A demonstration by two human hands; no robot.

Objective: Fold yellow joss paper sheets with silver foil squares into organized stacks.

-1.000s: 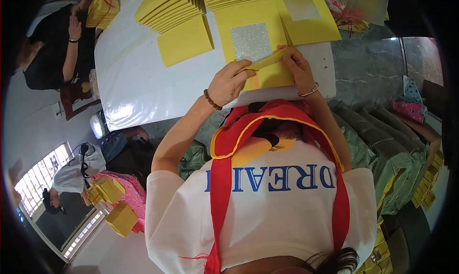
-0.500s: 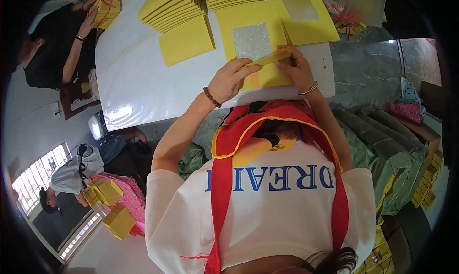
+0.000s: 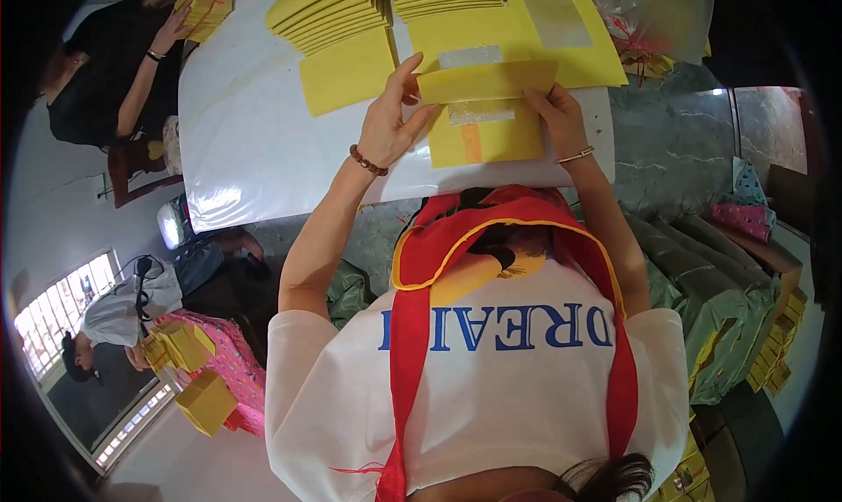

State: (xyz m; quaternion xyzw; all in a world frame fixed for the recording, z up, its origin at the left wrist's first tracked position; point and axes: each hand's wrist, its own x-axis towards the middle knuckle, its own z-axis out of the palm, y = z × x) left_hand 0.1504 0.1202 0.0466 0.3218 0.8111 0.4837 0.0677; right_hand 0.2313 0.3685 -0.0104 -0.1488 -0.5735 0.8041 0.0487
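I see both hands, left hand (image 3: pixel 386 129) and right hand (image 3: pixel 557 116), pinching a folded yellow envelope (image 3: pixel 487 81) flat over another envelope (image 3: pixel 487 138) on the white surface (image 3: pixel 254 142).

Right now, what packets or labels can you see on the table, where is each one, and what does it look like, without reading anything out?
Yellow envelope: flat rectangle at the table's near edge, its flap held by left hand and right hand.
Silvery strip: on that envelope, under the flap.
Envelope stacks: yellow, fanned, far side.
Open yellow sheet: far right, with a pale grey patch.
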